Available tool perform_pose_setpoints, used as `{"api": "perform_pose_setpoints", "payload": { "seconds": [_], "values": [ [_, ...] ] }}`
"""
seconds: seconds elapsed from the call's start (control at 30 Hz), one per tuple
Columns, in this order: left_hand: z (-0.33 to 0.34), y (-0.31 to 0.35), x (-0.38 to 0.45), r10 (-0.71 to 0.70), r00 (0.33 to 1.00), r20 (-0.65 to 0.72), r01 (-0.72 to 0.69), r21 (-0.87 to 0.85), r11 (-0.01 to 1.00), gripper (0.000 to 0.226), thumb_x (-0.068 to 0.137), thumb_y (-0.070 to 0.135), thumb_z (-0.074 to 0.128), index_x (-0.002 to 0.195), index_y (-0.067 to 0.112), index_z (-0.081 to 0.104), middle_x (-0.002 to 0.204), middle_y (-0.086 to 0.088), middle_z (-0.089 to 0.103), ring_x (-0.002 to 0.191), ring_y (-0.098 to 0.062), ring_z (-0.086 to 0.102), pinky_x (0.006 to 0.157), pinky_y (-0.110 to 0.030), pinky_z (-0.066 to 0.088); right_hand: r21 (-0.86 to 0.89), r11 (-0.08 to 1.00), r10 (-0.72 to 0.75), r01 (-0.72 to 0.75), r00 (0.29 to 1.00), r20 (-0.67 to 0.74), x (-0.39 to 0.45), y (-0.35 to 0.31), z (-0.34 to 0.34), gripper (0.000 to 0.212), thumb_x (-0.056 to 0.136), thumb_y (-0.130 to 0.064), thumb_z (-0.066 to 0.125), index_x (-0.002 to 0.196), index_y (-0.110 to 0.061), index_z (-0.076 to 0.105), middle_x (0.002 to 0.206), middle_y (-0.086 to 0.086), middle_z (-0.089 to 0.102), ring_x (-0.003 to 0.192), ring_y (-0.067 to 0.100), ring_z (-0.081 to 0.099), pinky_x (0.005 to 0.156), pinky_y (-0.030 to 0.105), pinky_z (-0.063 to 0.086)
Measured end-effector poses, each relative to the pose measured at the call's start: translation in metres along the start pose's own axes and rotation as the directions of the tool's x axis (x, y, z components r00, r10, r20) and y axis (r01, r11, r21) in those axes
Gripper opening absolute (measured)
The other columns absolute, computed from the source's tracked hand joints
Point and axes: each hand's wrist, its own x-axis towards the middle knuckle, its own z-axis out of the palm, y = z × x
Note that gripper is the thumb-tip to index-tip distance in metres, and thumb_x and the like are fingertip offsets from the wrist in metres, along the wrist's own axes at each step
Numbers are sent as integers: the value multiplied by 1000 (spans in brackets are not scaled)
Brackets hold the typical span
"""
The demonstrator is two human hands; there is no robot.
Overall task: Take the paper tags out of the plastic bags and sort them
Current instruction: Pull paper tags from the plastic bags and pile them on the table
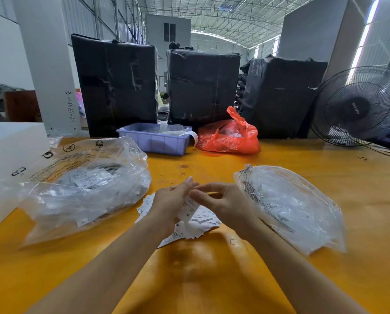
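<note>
A loose heap of white paper tags (204, 219) lies on the yellow table just beyond my wrists. My left hand (170, 201) holds a small bundle of tags (188, 209) marked M above the heap. My right hand (219, 203) meets it from the right, its thumb and fingers pinching the top of the same bundle. A large clear plastic bag (85, 184) stuffed with tags and small bags sits to the left. Another clear bag (289, 207), flatter and crumpled, lies to the right of my right hand.
A lilac plastic bin (153, 141) and a red plastic bag (229, 134) stand at the table's far side before three black wrapped bales (203, 87). A black fan (359, 107) stands far right. A white box (10, 159) occupies the left edge.
</note>
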Motion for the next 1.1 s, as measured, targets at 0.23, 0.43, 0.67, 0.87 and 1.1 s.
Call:
{"api": "perform_pose_setpoints", "payload": {
  "seconds": [0.23, 0.43, 0.67, 0.87, 1.1],
  "values": [
    [-9, 10, 5, -103, 989, 110, 96, 71, 993, 38, 79, 46, 65, 92, 10, 67, 88, -9, 70, 73, -23, 63, 55, -27, 52, 357, 905, 298, -230, 943, -149, 6, 6, -9, 17, 75, 0, 74, 85, -10, 64, 72, 5, 70, 62, 11, 66, 54, 18, 48],
    [-23, 14, 8, -95, 978, 185, 61, 184, 981, 6, 63, 9, 78, 63, 6, 73, 62, -9, 70, 45, -10, 61, 43, -16, 49, 473, 857, 337, -205, 917, -214, 9, 7, -13, 18, 73, 3, 74, 84, -7, 64, 71, 8, 68, 60, 13, 66, 56, 20, 51],
    [-61, 43, 18, 245, 957, -154, -177, 361, 916, 17, 80, 14, 71, 93, 4, 68, 83, -11, 69, 65, -14, 62, 55, -20, 50, 6, 999, 37, -39, 866, -498, 12, 6, -39, 11, 80, -3, 71, 90, -5, 67, 76, 9, 70, 66, 17, 68, 66, 28, 57],
    [-147, 51, 30, 682, 570, -459, -96, 787, 610, 29, 84, 17, 69, 99, -8, 69, 93, -25, 70, 87, -38, 65, 71, -37, 46, -693, 617, -115, -373, 829, -548, 11, 41, -99, 24, 85, 5, 51, 101, 4, 68, 101, 22, 69, 96, 37, 63, 81, 39, 51],
    [-169, 30, 37, 629, 652, -423, 95, 869, 486, 22, 78, 6, 74, 77, -11, 60, 72, -27, 60, 67, -31, 52, 59, -41, 46, -722, 384, 232, -576, 817, -528, 4, 67, -110, 22, 87, -27, 66, 93, -7, 60, 101, 13, 65, 95, 31, 56, 71, 34, 46]
  ]
}}
